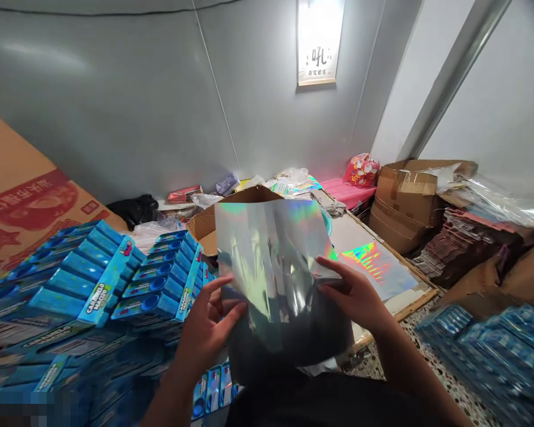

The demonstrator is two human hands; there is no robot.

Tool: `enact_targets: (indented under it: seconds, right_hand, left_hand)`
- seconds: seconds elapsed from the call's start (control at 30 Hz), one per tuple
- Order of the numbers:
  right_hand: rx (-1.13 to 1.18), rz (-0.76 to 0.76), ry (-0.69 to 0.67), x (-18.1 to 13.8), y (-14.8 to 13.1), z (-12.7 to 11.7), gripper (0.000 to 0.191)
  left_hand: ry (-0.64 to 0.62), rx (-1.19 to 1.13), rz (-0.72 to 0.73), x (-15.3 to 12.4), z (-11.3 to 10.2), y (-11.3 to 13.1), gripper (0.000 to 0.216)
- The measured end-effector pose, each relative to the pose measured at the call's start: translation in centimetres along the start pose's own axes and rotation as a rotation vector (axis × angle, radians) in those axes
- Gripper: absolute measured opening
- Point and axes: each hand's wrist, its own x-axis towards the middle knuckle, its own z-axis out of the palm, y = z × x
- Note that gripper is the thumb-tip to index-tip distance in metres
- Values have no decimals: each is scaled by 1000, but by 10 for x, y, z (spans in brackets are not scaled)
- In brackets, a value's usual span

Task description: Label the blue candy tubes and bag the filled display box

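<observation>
Hands (204, 332) hold holographic sheet (271, 261); grey walls (129, 101) behind.

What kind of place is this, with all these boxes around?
Probably a small packing or storage room: stacked blue product boxes, open cardboard cartons, and both hands holding a holographic sheet.

Holographic foil sheet (271, 261): shiny, rainbow glare, upright, lower part seemingly curled.

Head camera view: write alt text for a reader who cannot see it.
Two hands, left hand and right hand, hold up a shiny holographic sheet by its side edges. Stacks of blue product boxes stand to the left, cardboard cartons sit against the grey wall at right.
</observation>
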Motion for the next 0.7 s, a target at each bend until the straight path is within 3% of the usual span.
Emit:
enact_targets:
  seconds: [0.23, 0.43, 0.53, 0.6, 0.7]
  right_hand:
    - [-172, -122, 117, 4, -17, -13, 56]
    - [-358, -436, 180, 5, -28, -12, 24]
    - [-375, -563, 237, 7, -26, -5, 5]
    - [-380, -578, 192, 6, -25, -2, 3]
    - [-255, -510, -9, 2, -27, 3, 6]
  left_hand:
    - [195, 77, 34, -18, -8, 26, 69]
    - [255, 88, -7, -35, -14, 33, 77]
    - [210, 252, 9, -39, -27, 25, 62]
    - [202, 433, 79, -42, -35, 19, 48]
    - [184, 720, 243, -46, -42, 16, 33]
